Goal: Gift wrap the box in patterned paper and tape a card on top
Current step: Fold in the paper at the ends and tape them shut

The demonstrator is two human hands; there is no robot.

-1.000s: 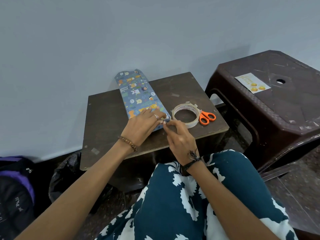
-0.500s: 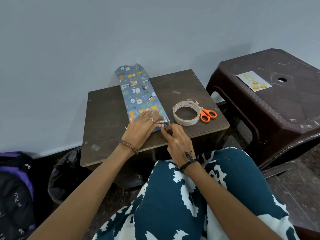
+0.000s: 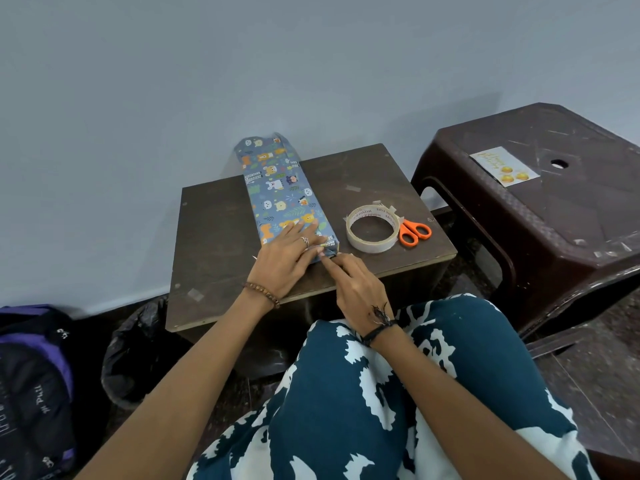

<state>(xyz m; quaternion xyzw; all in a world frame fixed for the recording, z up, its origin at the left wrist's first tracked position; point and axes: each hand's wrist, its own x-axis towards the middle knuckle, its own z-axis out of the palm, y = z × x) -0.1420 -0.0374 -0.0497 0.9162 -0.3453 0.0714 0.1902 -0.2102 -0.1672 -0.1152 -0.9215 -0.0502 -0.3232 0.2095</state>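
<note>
While the long box in patterned paper lies on the brown surface, running from 6 toward 12 o'clock, I see my left hand flat on its near end, fingers straight and pressing. My right hand has curled fingers pinching the paper fold at the near corner. At 3 o'clock of the box sit a tape roll and orange scissors. A card lies on the stool farther right.
</note>
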